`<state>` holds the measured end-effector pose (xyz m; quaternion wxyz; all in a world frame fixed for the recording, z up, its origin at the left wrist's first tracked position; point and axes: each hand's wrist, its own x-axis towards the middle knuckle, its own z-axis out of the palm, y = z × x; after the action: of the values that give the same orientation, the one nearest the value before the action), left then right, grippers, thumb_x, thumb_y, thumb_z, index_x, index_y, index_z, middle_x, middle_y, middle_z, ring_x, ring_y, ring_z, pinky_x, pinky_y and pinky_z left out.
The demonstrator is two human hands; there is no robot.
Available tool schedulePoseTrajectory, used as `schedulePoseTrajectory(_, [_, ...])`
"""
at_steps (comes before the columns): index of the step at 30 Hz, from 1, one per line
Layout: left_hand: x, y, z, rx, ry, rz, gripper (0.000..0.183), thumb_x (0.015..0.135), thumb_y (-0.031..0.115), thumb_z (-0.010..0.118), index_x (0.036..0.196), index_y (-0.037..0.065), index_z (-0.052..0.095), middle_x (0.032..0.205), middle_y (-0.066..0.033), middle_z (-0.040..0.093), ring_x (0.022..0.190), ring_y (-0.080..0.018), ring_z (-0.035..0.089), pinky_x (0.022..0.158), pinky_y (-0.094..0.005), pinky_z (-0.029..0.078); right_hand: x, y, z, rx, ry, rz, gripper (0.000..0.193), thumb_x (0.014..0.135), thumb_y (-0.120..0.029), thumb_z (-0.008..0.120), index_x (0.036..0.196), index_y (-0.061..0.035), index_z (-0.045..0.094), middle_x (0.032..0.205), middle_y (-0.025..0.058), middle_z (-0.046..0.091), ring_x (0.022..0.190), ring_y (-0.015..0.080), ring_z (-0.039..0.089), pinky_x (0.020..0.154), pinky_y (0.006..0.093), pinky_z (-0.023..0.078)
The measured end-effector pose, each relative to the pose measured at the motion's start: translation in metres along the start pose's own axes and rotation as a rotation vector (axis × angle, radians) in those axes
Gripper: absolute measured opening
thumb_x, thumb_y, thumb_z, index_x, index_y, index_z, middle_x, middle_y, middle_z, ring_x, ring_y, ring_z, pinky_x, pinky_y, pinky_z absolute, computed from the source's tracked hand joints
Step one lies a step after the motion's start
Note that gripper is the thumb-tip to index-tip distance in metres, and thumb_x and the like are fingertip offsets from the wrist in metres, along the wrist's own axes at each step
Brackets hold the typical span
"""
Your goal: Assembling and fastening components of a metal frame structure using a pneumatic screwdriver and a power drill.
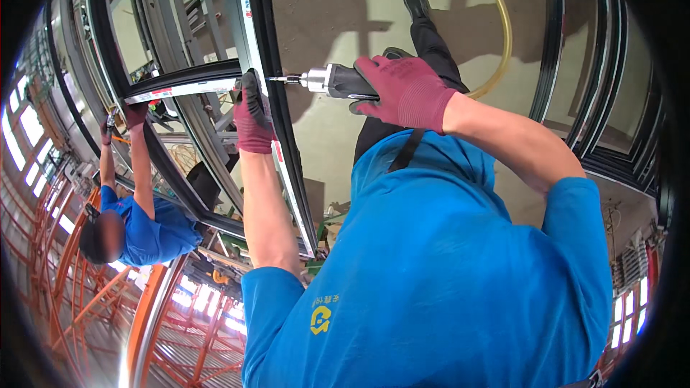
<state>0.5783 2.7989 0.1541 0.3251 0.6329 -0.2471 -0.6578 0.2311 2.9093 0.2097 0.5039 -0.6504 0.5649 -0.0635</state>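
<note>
My right hand (pixel 406 92), in a maroon glove with dark fingertips, is closed round the grip of a power screwdriver (pixel 350 81) with a silver nose. Its thin bit (pixel 277 79) points left and meets the side of a dark metal window frame (pixel 286 126), level with a crossbar joint. On the other side of that upright, my left hand (pixel 251 118), gloved alike, grips the frame just beside where the crossbar (pixel 190 88) joins it. White protective film with red print runs along the upright and the crossbar. The exact spot under the bit is too small to make out.
A co-worker in a blue shirt (pixel 154 233) holds the frame's far side with gloved hands, one with a tool. A yellow hose (pixel 505 29) curves over the floor near my legs. More dark frames (pixel 607 65) stand at the right. Orange steelwork (pixel 147 309) is at the lower left.
</note>
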Motion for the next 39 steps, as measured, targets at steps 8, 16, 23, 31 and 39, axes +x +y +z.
schedulePoseTrajectory(8, [-0.014,0.007,0.028,0.063,0.140,0.113,0.019,0.099,0.026,0.076,0.108,0.010,0.072,0.100,0.0029,0.069,0.090,-0.0079,0.064,0.082,-0.0258,0.052,0.006,-0.009,0.006,-0.020,0.043,0.003,0.061,0.093,-0.049,0.070,0.130,-0.0051,0.053,0.114,0.0191,0.067,0.101,0.0372,0.070,0.087,0.0491,0.055])
schedulePoseTrajectory(16, [-0.013,0.008,0.011,0.005,0.044,0.020,0.033,0.102,0.042,0.069,0.110,0.010,0.072,0.097,0.0060,0.067,0.086,-0.0093,0.062,0.083,-0.0257,0.051,0.007,0.001,0.009,0.071,0.109,0.005,0.058,0.087,-0.045,0.075,0.124,-0.0055,0.055,0.111,0.0197,0.068,0.102,0.0393,0.069,0.088,0.0497,0.054])
schedulePoseTrajectory(23, [-0.039,-0.008,-0.034,-0.144,0.353,0.255,0.045,0.106,0.027,0.051,0.141,-0.001,0.054,0.128,-0.0178,0.069,0.107,-0.0314,0.072,0.091,-0.0444,0.060,-0.031,0.014,-0.025,0.073,0.066,0.035,0.059,0.080,-0.038,0.083,0.125,-0.0051,0.061,0.113,0.0201,0.070,0.100,0.0405,0.068,0.087,0.0481,0.055])
schedulePoseTrajectory(31, [-0.122,-0.003,0.062,-0.046,0.088,0.405,0.036,0.111,0.021,0.052,0.143,0.004,0.056,0.112,-0.0131,0.074,0.075,-0.0103,0.063,0.062,-0.0228,0.049,-0.056,-0.020,-0.036,0.161,0.035,-0.060,0.071,0.081,-0.043,0.081,0.134,-0.0014,0.059,0.116,0.0217,0.068,0.108,0.0405,0.067,0.092,0.0459,0.054])
schedulePoseTrajectory(39, [-0.125,-0.024,0.083,-0.327,0.009,0.320,0.029,0.110,0.021,0.053,0.136,0.008,0.059,0.100,-0.0093,0.072,0.063,-0.0092,0.056,0.059,-0.0231,0.048,-0.053,-0.026,-0.031,0.227,-0.025,-0.056,0.070,0.081,-0.041,0.082,0.132,0.0004,0.059,0.112,0.0228,0.067,0.105,0.0404,0.067,0.092,0.0451,0.053])
